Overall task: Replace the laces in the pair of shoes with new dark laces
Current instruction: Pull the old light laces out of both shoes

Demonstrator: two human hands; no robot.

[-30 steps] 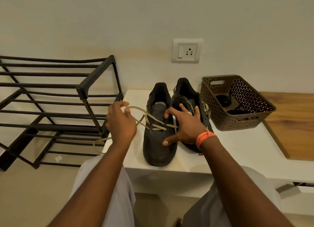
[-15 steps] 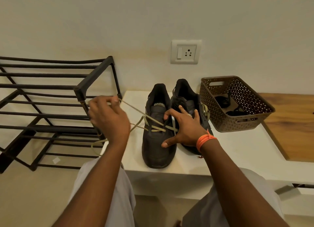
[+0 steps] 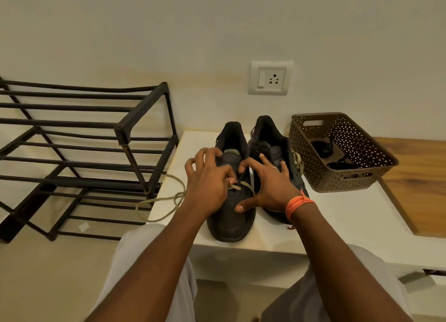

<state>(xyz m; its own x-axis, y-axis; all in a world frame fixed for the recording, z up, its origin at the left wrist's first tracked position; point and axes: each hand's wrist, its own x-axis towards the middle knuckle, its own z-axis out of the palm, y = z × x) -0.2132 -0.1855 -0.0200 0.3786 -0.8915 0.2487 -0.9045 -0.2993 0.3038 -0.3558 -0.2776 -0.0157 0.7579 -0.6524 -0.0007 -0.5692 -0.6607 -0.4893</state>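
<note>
Shoes: left shoe point(image 3: 231, 201) centre of tabletop point(image 3: 337, 215). Left hand point(image 3: 207, 184), 0.5 s ago pulling old lace point(image 3: 164, 201) leftward, now back pinching next crossing; right hand point(image 3: 268, 184) splayed open, steadying. Unlacing part done.

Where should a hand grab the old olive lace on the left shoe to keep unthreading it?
Probably pinch the olive lace at its exposed crossing over the left shoe, just by the left hand fingertips, coming from above. It lies flat and raised there, while its loose tail trails off the shelf's left edge, so pulling leftward should draw it out.
</note>
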